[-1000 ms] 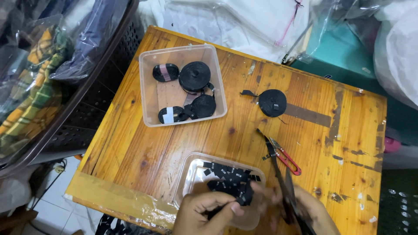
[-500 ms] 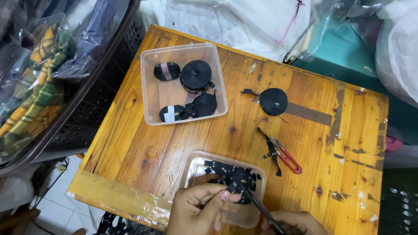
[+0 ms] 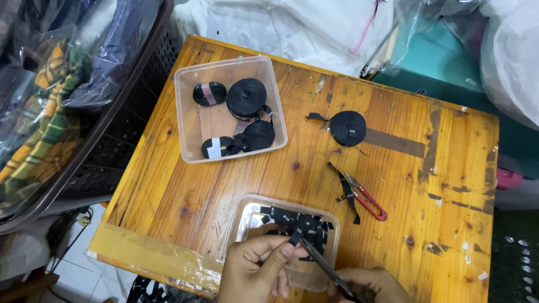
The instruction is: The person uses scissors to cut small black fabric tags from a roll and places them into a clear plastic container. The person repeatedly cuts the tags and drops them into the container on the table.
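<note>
Wooden worktop carries two clear tubs, a ribbon roll and red snips; left hand pinches a black label, right hand grips tweezers.

Wooden table: orange-varnished planks, knots visible, dark worn patches and paint flecks toward right side. Tan tape strip along near edge. Left of table: dark perforated basket holding bagged fabrics, green-yellow plaid among them. Behind table: clear plastic bags over white cloth. Teal surface at rear right. White tiled floor at lower left, cable lying on it. Lighting even, soft shadows.
</note>
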